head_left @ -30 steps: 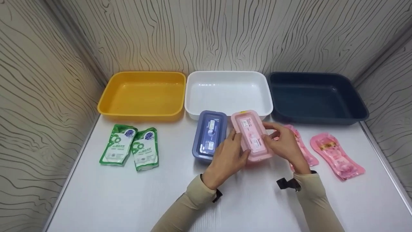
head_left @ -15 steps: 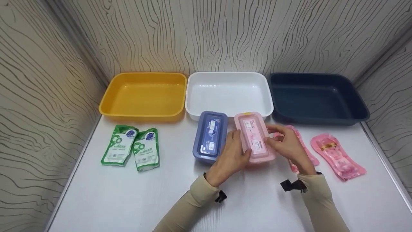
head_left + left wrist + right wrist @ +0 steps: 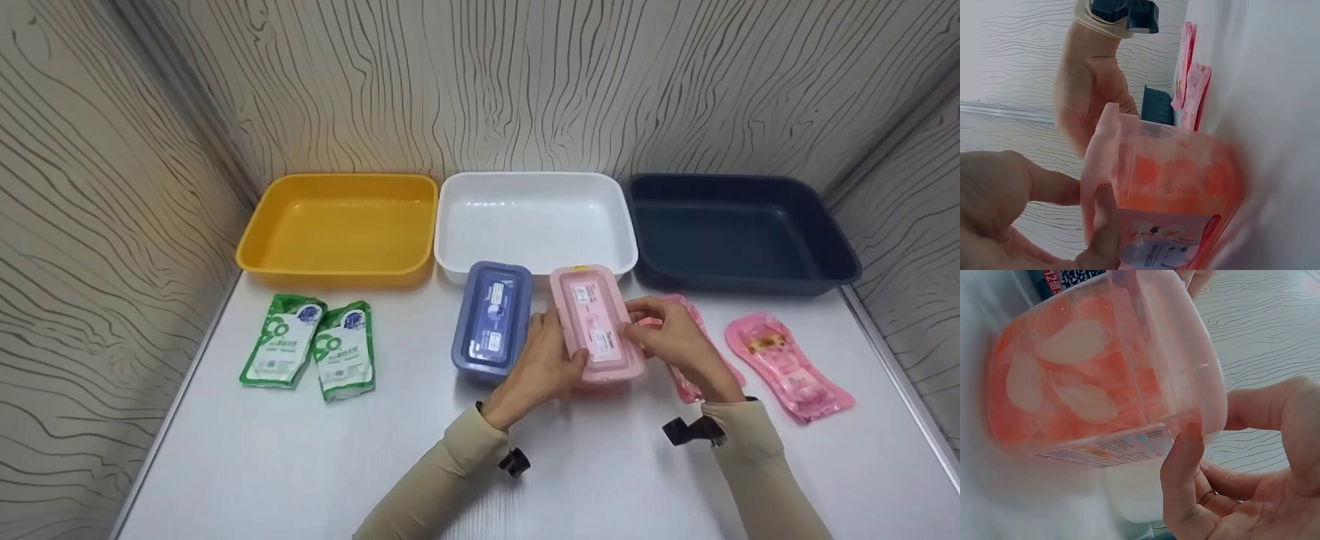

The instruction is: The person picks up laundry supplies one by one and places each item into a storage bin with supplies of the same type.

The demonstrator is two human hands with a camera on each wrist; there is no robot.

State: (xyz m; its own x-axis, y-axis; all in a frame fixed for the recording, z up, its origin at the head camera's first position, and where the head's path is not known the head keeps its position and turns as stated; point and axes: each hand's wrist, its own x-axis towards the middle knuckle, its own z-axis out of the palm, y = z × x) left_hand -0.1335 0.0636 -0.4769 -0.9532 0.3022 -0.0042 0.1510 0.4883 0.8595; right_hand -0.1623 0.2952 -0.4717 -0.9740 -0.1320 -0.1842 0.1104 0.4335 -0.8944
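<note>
A pink lidded plastic tub (image 3: 598, 330) stands on the table in front of the white basin, with orange-red contents showing through its clear wall (image 3: 1179, 174). My left hand (image 3: 538, 369) grips the lid's rim on the left side, thumb at the near left corner. From the right, my right hand (image 3: 681, 349) pinches the same rim; in the right wrist view, thumb and finger (image 3: 1182, 455) meet its edge. Close on the left, apart from the pink one, is a blue lidded tub (image 3: 489, 315). The left wrist view hides the tub's far side.
Along the back wall stand a yellow basin (image 3: 337, 271), a white basin (image 3: 536, 178) and a dark blue basin (image 3: 750, 283). Two green-and-white pouches (image 3: 281, 341) lie at the left. Two pink packets (image 3: 787, 367) lie at the right, one partly behind my right hand.
The pink tub has shifted slightly right with both hands, so the gap to the blue tub is wider. Both hands keep their hold; the pouches and packets stay put.
</note>
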